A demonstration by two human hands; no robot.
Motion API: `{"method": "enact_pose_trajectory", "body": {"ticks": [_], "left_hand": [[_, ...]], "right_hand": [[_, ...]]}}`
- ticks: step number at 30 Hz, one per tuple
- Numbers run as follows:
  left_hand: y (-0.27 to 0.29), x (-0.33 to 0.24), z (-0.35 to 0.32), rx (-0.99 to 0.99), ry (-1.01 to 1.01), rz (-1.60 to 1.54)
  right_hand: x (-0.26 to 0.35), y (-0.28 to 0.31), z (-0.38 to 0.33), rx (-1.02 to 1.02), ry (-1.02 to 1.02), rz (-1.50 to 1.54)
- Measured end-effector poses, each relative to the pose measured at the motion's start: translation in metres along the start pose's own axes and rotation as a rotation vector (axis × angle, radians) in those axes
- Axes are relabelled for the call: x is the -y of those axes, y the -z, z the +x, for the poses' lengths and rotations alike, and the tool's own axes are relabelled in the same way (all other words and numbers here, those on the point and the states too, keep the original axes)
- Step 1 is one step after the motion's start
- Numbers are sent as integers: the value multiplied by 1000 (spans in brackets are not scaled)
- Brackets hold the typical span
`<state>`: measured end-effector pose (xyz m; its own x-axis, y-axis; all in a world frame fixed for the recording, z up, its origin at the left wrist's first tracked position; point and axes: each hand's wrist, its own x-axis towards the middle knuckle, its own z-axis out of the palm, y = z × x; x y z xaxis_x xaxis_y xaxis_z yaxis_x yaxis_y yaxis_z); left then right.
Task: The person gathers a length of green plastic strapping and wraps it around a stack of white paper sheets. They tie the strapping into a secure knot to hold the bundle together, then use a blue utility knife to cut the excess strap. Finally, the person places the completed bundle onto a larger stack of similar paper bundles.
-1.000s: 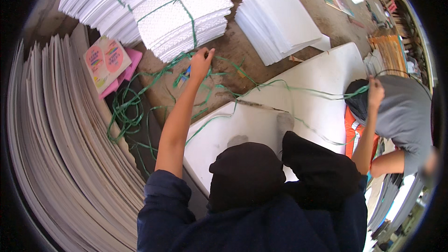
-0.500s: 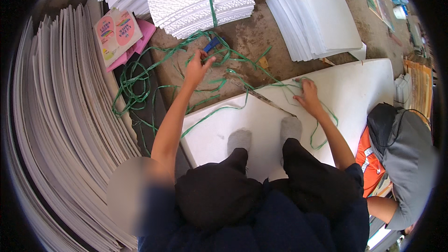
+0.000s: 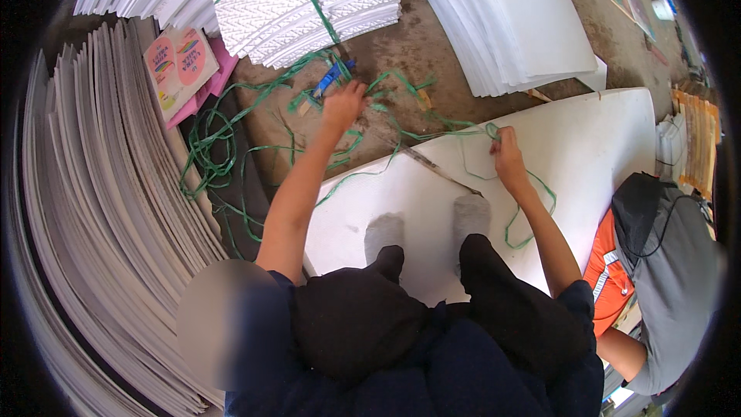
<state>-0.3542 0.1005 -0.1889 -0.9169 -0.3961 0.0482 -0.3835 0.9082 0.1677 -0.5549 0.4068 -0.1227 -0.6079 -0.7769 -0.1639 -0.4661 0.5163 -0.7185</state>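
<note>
Head view: person's R hand [image 3: 508,156] pinches a bit of green twine [image 3: 301,69] above the white board [image 3: 571,139]. L hand [image 3: 345,108] is bent over the floor just beside a blue tool [image 3: 333,77]; can't tell if it grips anything. Twine runs loose btwn hands, w/ more tangled to the L, nr the tied white bundle [image 3: 309,0]. Co-worker in grey top [image 3: 671,286] at far R.
</note>
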Motion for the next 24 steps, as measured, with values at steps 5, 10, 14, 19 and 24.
{"method": "enact_pose_trajectory", "body": {"ticks": [5,10,14,19,24], "left_hand": [[39,102,-66,278,354,347],[98,155,-142,149,619,226],[152,158,-149,-91,671,-412],[201,204,-179,-229,820,-695],[233,231,-170,-486,804,-562]], "right_hand": [[29,-2,14,40,99,25],[61,-21,46,203,259,28],[30,28,78,42,292,-192],[11,138,48,-73,201,-222],[-9,279,-1,-296,-86,-491]]}}
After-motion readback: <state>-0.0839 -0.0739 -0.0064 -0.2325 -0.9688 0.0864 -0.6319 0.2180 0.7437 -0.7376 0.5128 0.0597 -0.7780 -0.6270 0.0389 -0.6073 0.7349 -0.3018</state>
